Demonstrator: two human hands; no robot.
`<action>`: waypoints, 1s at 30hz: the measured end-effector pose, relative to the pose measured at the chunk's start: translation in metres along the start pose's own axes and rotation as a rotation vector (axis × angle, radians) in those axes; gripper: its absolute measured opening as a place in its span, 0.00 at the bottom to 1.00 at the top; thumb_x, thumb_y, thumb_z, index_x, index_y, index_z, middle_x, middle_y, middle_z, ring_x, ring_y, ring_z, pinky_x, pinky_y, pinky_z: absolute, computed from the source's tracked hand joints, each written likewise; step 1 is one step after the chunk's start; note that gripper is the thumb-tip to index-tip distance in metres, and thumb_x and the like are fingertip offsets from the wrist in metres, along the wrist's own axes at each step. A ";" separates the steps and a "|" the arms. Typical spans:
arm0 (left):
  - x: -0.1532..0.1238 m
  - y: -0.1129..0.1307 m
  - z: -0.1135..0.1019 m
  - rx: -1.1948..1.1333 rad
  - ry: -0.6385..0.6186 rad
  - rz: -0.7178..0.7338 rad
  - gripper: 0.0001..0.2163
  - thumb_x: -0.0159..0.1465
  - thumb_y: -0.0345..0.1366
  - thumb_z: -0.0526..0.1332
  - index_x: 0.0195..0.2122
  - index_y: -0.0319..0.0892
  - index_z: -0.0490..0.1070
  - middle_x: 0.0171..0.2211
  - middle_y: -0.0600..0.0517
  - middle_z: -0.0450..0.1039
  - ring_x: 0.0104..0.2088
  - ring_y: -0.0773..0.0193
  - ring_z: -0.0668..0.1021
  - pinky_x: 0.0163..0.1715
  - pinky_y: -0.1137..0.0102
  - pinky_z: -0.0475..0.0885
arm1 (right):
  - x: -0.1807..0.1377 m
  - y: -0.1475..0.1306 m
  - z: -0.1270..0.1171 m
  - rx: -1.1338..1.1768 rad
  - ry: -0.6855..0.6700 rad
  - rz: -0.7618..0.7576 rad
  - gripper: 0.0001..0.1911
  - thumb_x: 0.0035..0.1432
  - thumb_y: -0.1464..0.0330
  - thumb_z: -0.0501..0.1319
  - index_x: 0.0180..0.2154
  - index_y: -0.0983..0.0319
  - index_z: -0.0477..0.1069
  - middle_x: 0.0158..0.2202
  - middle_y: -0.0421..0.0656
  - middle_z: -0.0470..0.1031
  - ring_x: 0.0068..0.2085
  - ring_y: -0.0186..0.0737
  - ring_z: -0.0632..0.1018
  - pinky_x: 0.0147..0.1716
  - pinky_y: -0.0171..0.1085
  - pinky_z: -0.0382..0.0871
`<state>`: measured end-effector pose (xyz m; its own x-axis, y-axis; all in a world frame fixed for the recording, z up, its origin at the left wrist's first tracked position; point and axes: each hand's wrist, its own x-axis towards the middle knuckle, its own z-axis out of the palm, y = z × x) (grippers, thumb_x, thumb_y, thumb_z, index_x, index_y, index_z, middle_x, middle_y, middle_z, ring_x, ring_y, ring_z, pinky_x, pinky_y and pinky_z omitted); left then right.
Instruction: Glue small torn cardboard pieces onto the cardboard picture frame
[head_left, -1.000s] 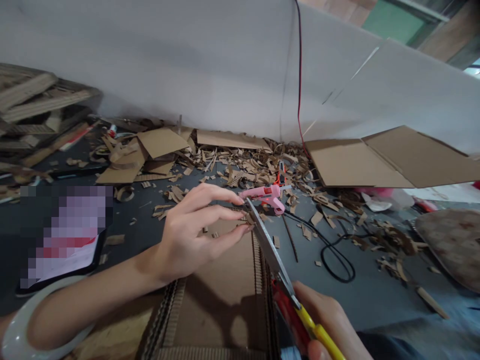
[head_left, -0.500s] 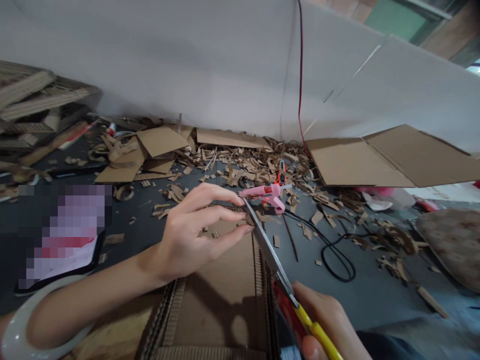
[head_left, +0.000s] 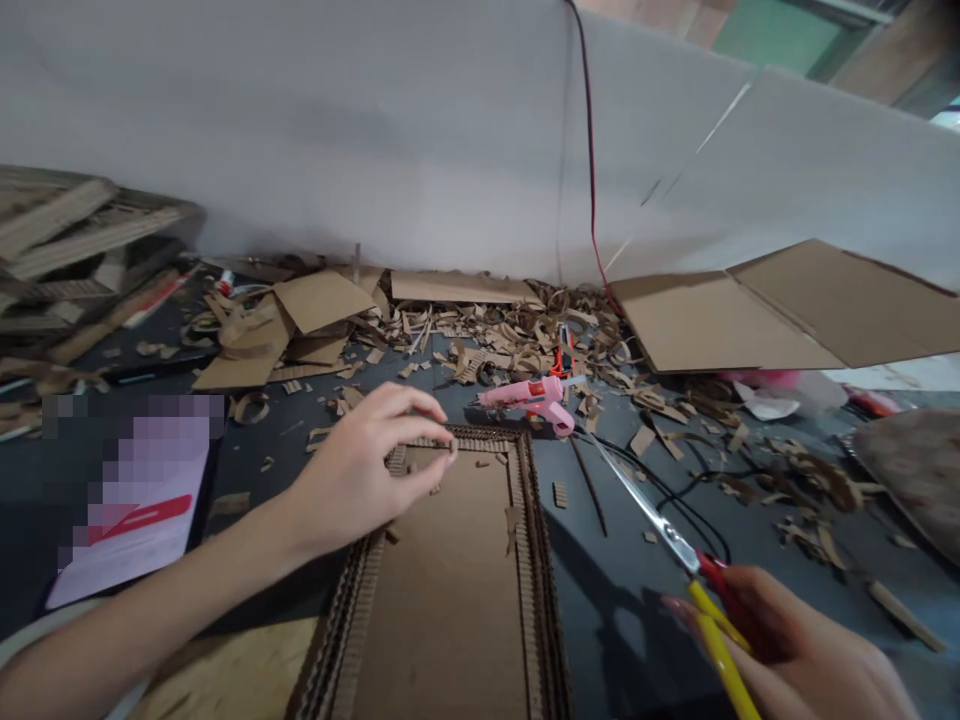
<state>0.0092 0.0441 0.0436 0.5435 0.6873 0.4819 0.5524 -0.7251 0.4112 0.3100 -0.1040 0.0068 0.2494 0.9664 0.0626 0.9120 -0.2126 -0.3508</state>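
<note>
A rectangular corrugated cardboard panel (head_left: 442, 600) lies flat below the middle of the view, with layered, ribbed strips along its edges. My left hand (head_left: 360, 470) curls at the panel's top edge, fingertips pinched on the ribbed border. My right hand (head_left: 795, 640) sits at the lower right, shut around the red and yellow handles of a pair of scissors (head_left: 645, 500). Their closed steel blades point up and left, well to the right of the panel. A pink glue gun (head_left: 529, 395) lies just beyond the panel's top edge, out of reach of my fingertips.
Cardboard scraps (head_left: 487, 345) cover the dark floor, with an orange utility knife (head_left: 562, 350) among them. A black cable (head_left: 675, 490) loops on the right. Large cardboard sheets (head_left: 727, 320) lean against a white board (head_left: 375, 130). A pixelated flat object (head_left: 127, 500) lies left.
My right hand has drawn the scissors away to the right, off the panel's edge. My left hand has shifted slightly back along the top edge, and more of the panel now shows.
</note>
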 end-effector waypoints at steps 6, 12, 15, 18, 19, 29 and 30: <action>-0.029 -0.017 0.013 -0.023 -0.328 0.001 0.11 0.59 0.28 0.55 0.40 0.45 0.72 0.43 0.48 0.70 0.45 0.61 0.71 0.44 0.64 0.68 | 0.006 0.052 0.006 -0.158 0.088 0.066 0.14 0.47 0.52 0.58 0.28 0.55 0.68 0.16 0.41 0.74 0.15 0.44 0.73 0.11 0.36 0.63; -0.043 -0.035 0.006 0.074 -0.292 -0.040 0.09 0.60 0.32 0.54 0.40 0.45 0.70 0.41 0.48 0.71 0.42 0.59 0.73 0.42 0.62 0.70 | 0.024 0.065 0.000 -0.062 -0.008 0.227 0.13 0.39 0.52 0.63 0.26 0.51 0.68 0.18 0.45 0.74 0.18 0.50 0.75 0.13 0.40 0.66; -0.048 -0.037 0.006 0.108 -0.294 -0.049 0.09 0.60 0.32 0.54 0.41 0.45 0.70 0.42 0.47 0.71 0.43 0.58 0.72 0.43 0.61 0.70 | 0.029 0.067 -0.001 -0.038 -0.018 0.196 0.15 0.41 0.55 0.63 0.32 0.55 0.70 0.23 0.48 0.76 0.23 0.53 0.77 0.16 0.42 0.68; -0.052 -0.037 0.007 0.135 -0.293 -0.067 0.11 0.60 0.34 0.56 0.43 0.45 0.70 0.43 0.47 0.70 0.45 0.57 0.72 0.44 0.61 0.69 | 0.031 0.071 0.001 -0.069 -0.035 0.180 0.19 0.44 0.55 0.61 0.36 0.59 0.71 0.26 0.51 0.77 0.24 0.53 0.77 0.17 0.41 0.68; -0.053 -0.037 0.008 0.142 -0.295 -0.069 0.11 0.60 0.35 0.56 0.43 0.44 0.70 0.43 0.47 0.70 0.45 0.57 0.71 0.44 0.61 0.69 | 0.032 0.073 0.001 -0.084 -0.043 0.178 0.20 0.44 0.54 0.60 0.36 0.60 0.71 0.27 0.52 0.77 0.24 0.52 0.77 0.17 0.41 0.68; -0.058 -0.022 0.015 0.232 -0.211 -0.091 0.09 0.59 0.35 0.56 0.39 0.41 0.72 0.39 0.47 0.72 0.39 0.57 0.72 0.40 0.61 0.68 | 0.043 0.082 0.006 -0.192 -0.012 0.109 0.21 0.46 0.53 0.59 0.38 0.61 0.72 0.32 0.53 0.78 0.28 0.52 0.79 0.20 0.40 0.72; -0.055 -0.021 0.016 0.223 -0.231 -0.077 0.09 0.60 0.33 0.55 0.40 0.42 0.72 0.39 0.47 0.72 0.39 0.58 0.72 0.39 0.61 0.68 | 0.043 0.082 0.006 -0.174 -0.047 0.087 0.22 0.49 0.54 0.58 0.40 0.62 0.72 0.34 0.53 0.78 0.31 0.52 0.79 0.23 0.40 0.73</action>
<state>-0.0224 0.0221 -0.0036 0.6100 0.7495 0.2571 0.7081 -0.6613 0.2476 0.3933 -0.0792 -0.0249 0.3182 0.9480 -0.0065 0.9312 -0.3139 -0.1854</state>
